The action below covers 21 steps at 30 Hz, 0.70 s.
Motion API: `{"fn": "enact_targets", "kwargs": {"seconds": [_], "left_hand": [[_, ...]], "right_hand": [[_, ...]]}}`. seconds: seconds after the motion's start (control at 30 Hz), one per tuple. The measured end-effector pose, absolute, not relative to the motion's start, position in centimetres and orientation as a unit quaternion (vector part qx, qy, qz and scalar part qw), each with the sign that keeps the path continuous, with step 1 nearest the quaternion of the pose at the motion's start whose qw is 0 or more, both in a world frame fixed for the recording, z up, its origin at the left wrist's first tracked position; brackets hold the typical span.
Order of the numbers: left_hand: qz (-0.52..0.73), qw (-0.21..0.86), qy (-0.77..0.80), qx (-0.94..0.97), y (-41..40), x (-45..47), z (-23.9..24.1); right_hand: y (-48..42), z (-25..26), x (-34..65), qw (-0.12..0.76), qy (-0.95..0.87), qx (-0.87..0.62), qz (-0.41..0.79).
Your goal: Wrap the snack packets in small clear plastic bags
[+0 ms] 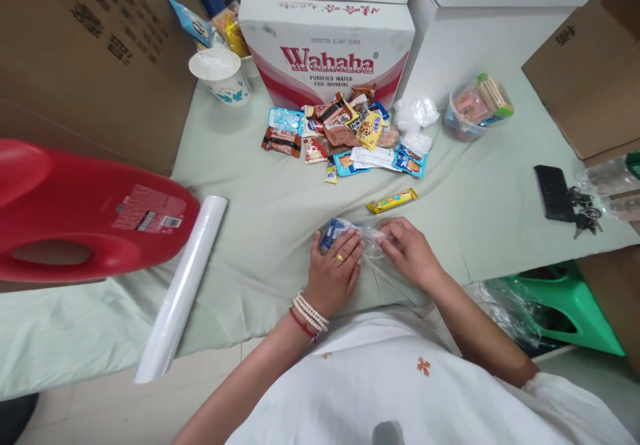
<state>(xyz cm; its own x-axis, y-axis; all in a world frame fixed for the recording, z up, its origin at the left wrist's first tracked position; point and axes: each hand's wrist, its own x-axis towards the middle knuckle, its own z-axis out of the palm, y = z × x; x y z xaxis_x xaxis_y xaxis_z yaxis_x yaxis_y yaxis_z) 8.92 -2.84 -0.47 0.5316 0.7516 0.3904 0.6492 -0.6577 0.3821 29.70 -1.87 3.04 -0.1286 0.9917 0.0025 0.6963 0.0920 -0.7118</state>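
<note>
My left hand (336, 268) lies flat over a blue snack packet (330, 233) near the front edge of the table, its fingers stretched across it. Clear plastic film (371, 240) sticks out to the right of the packet. My right hand (407, 250) pinches the right side of that film between thumb and fingers. Just beyond my hands lies a yellow snack bar (392, 200). Farther back is a pile of small wrapped snacks (345, 132). What else is under my left palm is hidden.
A white Wahaha box (327, 52) stands behind the pile. Crumpled clear film (416, 113) and a plastic tub (467, 122) are at right, with a phone (554, 193) and keys (587, 218). At left are a paper cup (223, 78), white roll (183, 288) and red jug (100, 215).
</note>
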Motion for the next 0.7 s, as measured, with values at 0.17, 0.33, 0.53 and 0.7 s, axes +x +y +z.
{"fn": "enact_targets", "kwargs": {"seconds": [0.17, 0.33, 0.53, 0.7], "left_hand": [[0.242, 0.045, 0.453, 0.857, -3.9, 10.1, -1.6], [0.223, 0.129, 0.449, 0.856, -2.7, 9.0, -0.6], [0.365, 0.264, 0.460, 0.765, -1.6, 8.0, -0.5], [0.388, 0.189, 0.530, 0.730, -1.8, 9.5, -1.3]], "right_hand": [[0.6, 5.0, 25.4, 0.236, -0.711, -0.567, 0.342], [3.8, 4.1, 23.0, 0.242, -0.673, -0.549, 0.433], [3.8, 3.3, 23.0, 0.375, -0.516, -0.485, 0.598], [2.9, 3.8, 23.0, 0.437, -0.492, -0.463, 0.594]]}}
